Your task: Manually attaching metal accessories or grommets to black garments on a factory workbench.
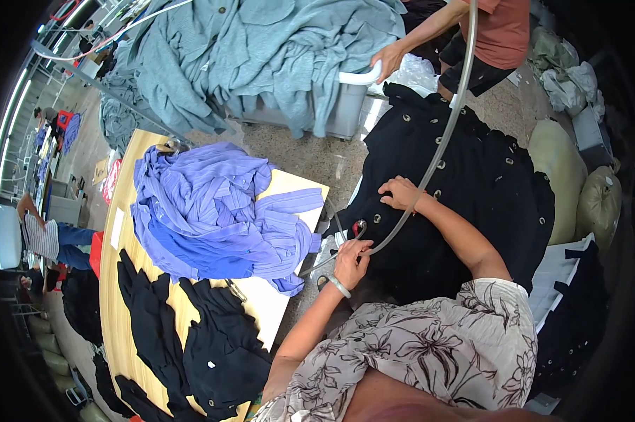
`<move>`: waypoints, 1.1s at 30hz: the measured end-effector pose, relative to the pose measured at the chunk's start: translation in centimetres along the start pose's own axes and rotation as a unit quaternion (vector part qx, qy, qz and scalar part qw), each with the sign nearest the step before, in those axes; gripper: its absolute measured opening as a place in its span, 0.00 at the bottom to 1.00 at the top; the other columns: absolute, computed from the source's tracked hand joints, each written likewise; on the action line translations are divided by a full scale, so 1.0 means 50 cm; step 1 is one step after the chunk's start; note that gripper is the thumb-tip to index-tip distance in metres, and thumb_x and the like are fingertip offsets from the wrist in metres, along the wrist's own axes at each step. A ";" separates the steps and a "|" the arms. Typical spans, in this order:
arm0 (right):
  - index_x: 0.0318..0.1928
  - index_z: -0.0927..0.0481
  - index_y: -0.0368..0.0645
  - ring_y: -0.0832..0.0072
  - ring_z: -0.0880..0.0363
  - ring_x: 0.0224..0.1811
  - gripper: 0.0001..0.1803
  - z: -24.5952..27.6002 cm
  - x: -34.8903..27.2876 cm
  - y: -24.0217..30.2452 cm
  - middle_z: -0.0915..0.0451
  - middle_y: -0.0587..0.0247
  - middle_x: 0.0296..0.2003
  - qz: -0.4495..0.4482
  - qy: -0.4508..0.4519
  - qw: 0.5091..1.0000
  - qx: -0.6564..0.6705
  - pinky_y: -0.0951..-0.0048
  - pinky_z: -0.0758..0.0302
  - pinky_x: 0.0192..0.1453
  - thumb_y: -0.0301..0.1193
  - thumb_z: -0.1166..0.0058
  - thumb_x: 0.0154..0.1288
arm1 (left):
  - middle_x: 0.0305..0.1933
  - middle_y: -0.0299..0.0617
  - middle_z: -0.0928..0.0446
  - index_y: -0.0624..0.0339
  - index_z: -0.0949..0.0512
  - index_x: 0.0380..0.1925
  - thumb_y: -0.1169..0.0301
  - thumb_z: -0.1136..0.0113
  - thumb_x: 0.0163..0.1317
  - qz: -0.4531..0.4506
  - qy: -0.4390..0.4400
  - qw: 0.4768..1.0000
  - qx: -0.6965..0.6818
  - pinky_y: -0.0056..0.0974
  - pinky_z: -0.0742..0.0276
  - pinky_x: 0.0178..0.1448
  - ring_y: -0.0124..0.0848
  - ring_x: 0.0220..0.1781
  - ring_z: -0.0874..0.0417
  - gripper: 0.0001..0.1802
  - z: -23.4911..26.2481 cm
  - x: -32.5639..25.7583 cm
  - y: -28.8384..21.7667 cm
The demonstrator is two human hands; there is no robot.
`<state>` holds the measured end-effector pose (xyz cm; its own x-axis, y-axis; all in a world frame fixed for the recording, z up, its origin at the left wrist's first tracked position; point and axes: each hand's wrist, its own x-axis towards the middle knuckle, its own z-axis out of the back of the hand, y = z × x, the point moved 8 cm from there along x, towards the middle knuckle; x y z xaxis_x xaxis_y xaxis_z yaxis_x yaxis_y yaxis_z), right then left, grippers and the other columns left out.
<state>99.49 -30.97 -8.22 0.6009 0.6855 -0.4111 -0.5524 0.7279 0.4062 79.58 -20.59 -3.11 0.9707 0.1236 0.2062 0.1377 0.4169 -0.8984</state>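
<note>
A pile of black garments (465,162) with pale round buttons spreads in front of me. My right hand (400,193) rests on its left part, fingers bent and apart, tips touching the cloth. Closer to me, at the pile's left edge, my left hand (351,266) has a pale bangle at the wrist. Its fingers are loosely curved, with a gap between thumb and forefinger. A clear hose (440,151) hangs from above, crosses by my right wrist and comes down to my left fingers. Just beyond those fingertips lies a small red and metal piece (359,227).
Left stands a wooden table (126,211) with purple striped garments (205,211) and black garments (219,348). Grey-green garments (261,56) overhang a grey bin (342,116) at the back. A co-worker's hand (387,60) touches a white handle there. Full sacks (556,176) stand right.
</note>
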 end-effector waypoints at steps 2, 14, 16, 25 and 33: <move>0.48 0.16 0.47 0.57 0.23 0.53 0.18 -0.001 -0.002 0.004 0.18 0.58 0.48 0.033 -0.012 0.999 -0.036 0.58 0.29 0.61 0.41 0.41 0.58 | 0.32 0.45 0.22 0.61 0.21 0.42 0.78 0.40 0.55 -0.008 0.000 1.000 -0.002 0.44 0.29 0.49 0.44 0.39 0.21 0.13 -0.002 0.007 0.000; 0.43 0.14 0.48 0.52 0.23 0.49 0.16 -0.028 -0.006 -0.024 0.18 0.50 0.43 0.043 -0.054 0.998 0.004 0.54 0.27 0.58 0.41 0.44 0.58 | 0.34 0.47 0.22 0.64 0.21 0.37 0.78 0.38 0.54 -0.019 -0.019 0.999 0.026 0.43 0.30 0.45 0.46 0.38 0.23 0.10 -0.022 0.048 0.026; 0.44 0.15 0.48 0.52 0.23 0.50 0.17 -0.032 -0.005 -0.027 0.18 0.51 0.43 0.043 -0.046 0.998 0.004 0.55 0.27 0.58 0.41 0.44 0.58 | 0.34 0.47 0.22 0.64 0.21 0.37 0.77 0.38 0.54 -0.021 -0.015 0.999 0.033 0.43 0.29 0.45 0.46 0.39 0.22 0.10 -0.026 0.054 0.032; 0.45 0.15 0.48 0.57 0.23 0.52 0.16 -0.022 -0.008 -0.015 0.17 0.55 0.45 0.027 -0.032 0.999 0.019 0.57 0.27 0.59 0.40 0.41 0.59 | 0.33 0.43 0.21 0.59 0.19 0.37 0.77 0.39 0.54 0.007 0.010 0.999 0.045 0.45 0.29 0.46 0.45 0.40 0.22 0.09 -0.042 0.062 0.056; 0.46 0.16 0.48 0.55 0.24 0.53 0.17 -0.013 -0.037 -0.021 0.18 0.54 0.45 0.032 -0.028 0.998 0.053 0.55 0.30 0.60 0.40 0.42 0.59 | 0.34 0.47 0.20 0.58 0.18 0.35 0.73 0.42 0.57 0.028 -0.036 0.998 0.032 0.48 0.28 0.46 0.48 0.40 0.22 0.07 -0.045 0.124 0.086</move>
<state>98.60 -32.96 -8.40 0.5993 0.7269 -0.3354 -0.5291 0.6741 0.5155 86.61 -20.07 -6.56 0.9596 0.2108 0.1862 0.0696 0.4635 -0.8834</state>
